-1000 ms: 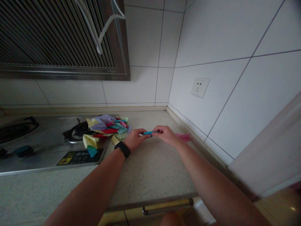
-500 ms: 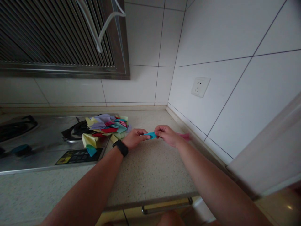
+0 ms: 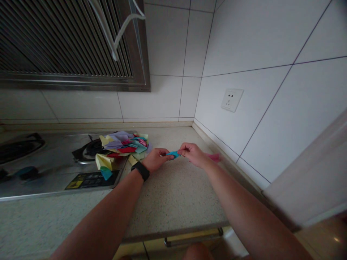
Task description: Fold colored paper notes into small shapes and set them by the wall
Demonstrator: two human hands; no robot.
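Observation:
A small piece of folded blue paper (image 3: pixel 174 154) is held just over the countertop between both hands. My left hand (image 3: pixel 157 159), with a black watch at the wrist, pinches its left end. Its right end is in the closed fingertips of my right hand (image 3: pixel 193 153). Pink paper (image 3: pixel 213 157) lies partly hidden behind my right wrist. Left of my left hand is a heap of folded coloured papers (image 3: pixel 126 142), in purple, red, yellow and teal, spread over the stove edge and the counter.
The gas stove (image 3: pixel 56 155) fills the left side, below a range hood (image 3: pixel 81 81). A tiled wall with a socket (image 3: pixel 232 100) rises on the right. Along the front runs the edge of the speckled countertop (image 3: pixel 173 202), above a drawer handle (image 3: pixel 193 239).
My right fingers have shifted slightly on the blue paper, which now looks a little narrower. Both hands stay in nearly the same place, and the paper heap has not moved.

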